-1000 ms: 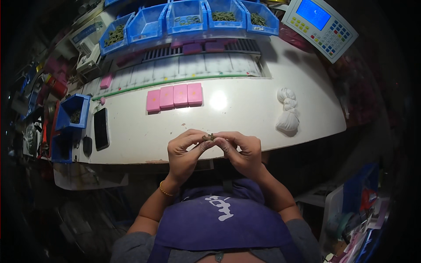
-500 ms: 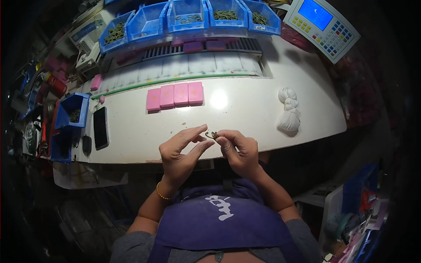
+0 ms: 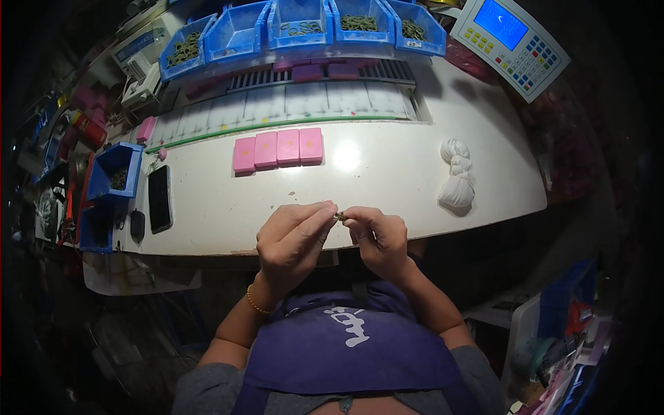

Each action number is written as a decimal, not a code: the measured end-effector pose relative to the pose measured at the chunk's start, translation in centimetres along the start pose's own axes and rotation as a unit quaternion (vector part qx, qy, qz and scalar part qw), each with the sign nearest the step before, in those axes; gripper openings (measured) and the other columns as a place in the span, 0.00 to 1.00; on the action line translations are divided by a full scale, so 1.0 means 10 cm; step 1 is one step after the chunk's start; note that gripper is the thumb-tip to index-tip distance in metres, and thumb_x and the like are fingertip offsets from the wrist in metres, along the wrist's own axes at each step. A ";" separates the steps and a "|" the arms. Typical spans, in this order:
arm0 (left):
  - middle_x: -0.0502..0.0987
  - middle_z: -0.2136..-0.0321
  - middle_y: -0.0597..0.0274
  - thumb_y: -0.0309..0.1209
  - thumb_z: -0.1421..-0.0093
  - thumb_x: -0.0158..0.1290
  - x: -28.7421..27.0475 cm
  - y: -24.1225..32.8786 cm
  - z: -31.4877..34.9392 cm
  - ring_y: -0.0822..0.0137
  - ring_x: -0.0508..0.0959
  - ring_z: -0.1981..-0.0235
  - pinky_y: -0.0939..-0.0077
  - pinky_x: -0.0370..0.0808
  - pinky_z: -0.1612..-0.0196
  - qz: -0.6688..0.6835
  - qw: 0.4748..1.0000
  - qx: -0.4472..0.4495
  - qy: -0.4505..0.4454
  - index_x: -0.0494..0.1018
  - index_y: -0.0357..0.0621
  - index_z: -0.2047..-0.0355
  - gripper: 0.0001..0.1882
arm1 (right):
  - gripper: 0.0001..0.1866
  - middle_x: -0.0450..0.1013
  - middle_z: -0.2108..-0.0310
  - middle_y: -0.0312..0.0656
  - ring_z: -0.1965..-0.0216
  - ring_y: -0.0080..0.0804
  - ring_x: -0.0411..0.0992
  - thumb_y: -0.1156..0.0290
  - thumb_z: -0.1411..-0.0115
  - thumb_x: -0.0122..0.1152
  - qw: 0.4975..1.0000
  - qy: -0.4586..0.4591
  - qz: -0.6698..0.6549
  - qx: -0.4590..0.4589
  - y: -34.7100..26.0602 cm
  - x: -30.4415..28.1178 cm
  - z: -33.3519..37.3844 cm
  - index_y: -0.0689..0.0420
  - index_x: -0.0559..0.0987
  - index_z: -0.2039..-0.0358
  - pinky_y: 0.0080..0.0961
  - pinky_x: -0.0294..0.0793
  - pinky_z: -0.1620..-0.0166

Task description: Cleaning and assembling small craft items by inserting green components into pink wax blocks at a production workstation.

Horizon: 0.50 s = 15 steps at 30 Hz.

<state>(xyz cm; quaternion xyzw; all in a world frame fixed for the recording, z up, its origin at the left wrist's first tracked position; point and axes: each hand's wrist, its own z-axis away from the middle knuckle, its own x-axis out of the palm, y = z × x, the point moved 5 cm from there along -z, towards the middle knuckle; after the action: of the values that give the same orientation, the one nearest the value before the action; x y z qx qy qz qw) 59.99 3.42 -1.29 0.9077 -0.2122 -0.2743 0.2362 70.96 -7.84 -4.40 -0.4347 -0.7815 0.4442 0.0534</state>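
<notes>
Your right hand [image 3: 380, 237] is pinching a small greenish metal piece [image 3: 341, 216] between thumb and forefinger, the tips closing down on its right end. Your left hand [image 3: 292, 238] is bringing its fingertips together at the left end of the same piece, the fingers lying nearly flat against one another with hardly a gap at the tips and mostly hiding that end. The piece is sitting between both sets of fingertips, above the near edge of the white table [image 3: 387, 173]. A beaded bracelet [image 3: 257, 301] is circling your left wrist. Beyond your hands, four pink blocks [image 3: 289, 147] are standing side by side in a touching row. To the right, a knotted white bundle [image 3: 456, 190] is resting on the table; to the left, a phone [image 3: 160, 198] is lying beside a dark oval item [image 3: 137, 223] and two blue trays [image 3: 129, 153]. Behind the blocks, a green strip [image 3: 228, 130] is edging a white panel [image 3: 277, 107]. Five blue bins [image 3: 297, 41] are lining the back, several holding greenish parts, and a keypad unit [image 3: 512, 48] with a lit screen is standing at the far right.
</notes>
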 end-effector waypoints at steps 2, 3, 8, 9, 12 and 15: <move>0.81 0.66 0.50 0.14 0.50 0.62 0.00 0.01 -0.02 0.60 0.82 0.67 0.73 0.79 0.64 -0.026 0.999 0.032 0.001 0.80 0.35 0.61 0.14 | 0.09 0.78 0.72 0.44 0.78 0.33 0.77 0.83 0.43 0.63 1.000 0.004 0.006 -0.009 0.00 0.00 -0.02 0.61 0.77 0.61 0.24 0.73 0.76; 0.81 0.66 0.50 0.14 0.50 0.62 -0.01 0.01 -0.02 0.60 0.82 0.67 0.73 0.79 0.64 -0.026 0.999 0.032 0.001 0.80 0.35 0.61 0.14 | 0.09 0.78 0.72 0.44 0.79 0.33 0.77 0.82 0.44 0.63 1.000 0.004 0.009 -0.014 0.00 0.00 -0.02 0.61 0.78 0.61 0.24 0.73 0.77; 0.81 0.65 0.50 0.14 0.49 0.61 -0.08 -0.03 0.04 0.60 0.82 0.66 0.72 0.79 0.63 -0.025 1.000 0.000 0.015 0.79 0.34 0.61 0.14 | 0.10 0.78 0.73 0.45 0.80 0.34 0.76 0.83 0.45 0.64 0.999 -0.015 0.018 -0.042 -0.04 0.10 -0.05 0.61 0.78 0.62 0.26 0.72 0.77; 0.81 0.65 0.50 0.14 0.48 0.61 -0.06 -0.07 0.06 0.61 0.82 0.65 0.72 0.79 0.62 0.041 0.998 -0.056 0.011 0.79 0.34 0.61 0.13 | 0.10 0.78 0.73 0.45 0.80 0.34 0.76 0.83 0.45 0.63 0.999 -0.014 0.034 -0.026 -0.03 0.07 -0.01 0.61 0.77 0.61 0.26 0.72 0.77; 0.81 0.64 0.53 0.17 0.45 0.60 0.02 -0.21 0.16 0.66 0.82 0.64 0.75 0.78 0.59 0.200 0.955 -0.218 -0.038 0.80 0.33 0.61 0.10 | 0.11 0.78 0.73 0.45 0.79 0.33 0.76 0.83 0.44 0.62 0.999 -0.019 0.038 0.011 0.09 0.09 0.10 0.61 0.77 0.59 0.26 0.72 0.76; 0.82 0.67 0.57 0.17 0.45 0.60 -0.04 -0.44 0.30 0.69 0.81 0.65 0.76 0.77 0.59 0.307 0.897 -0.318 -0.010 0.80 0.34 0.62 0.09 | 0.11 0.77 0.73 0.42 0.78 0.31 0.74 0.80 0.41 0.60 0.985 -0.049 -0.002 0.167 0.20 0.11 0.12 0.61 0.77 0.57 0.23 0.73 0.74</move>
<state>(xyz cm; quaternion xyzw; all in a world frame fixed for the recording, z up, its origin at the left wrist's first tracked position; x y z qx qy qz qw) 59.06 6.20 -5.73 0.6713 -0.3840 -0.2503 0.5824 70.96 -7.36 -6.91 -0.3962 -0.6990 0.5889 0.0878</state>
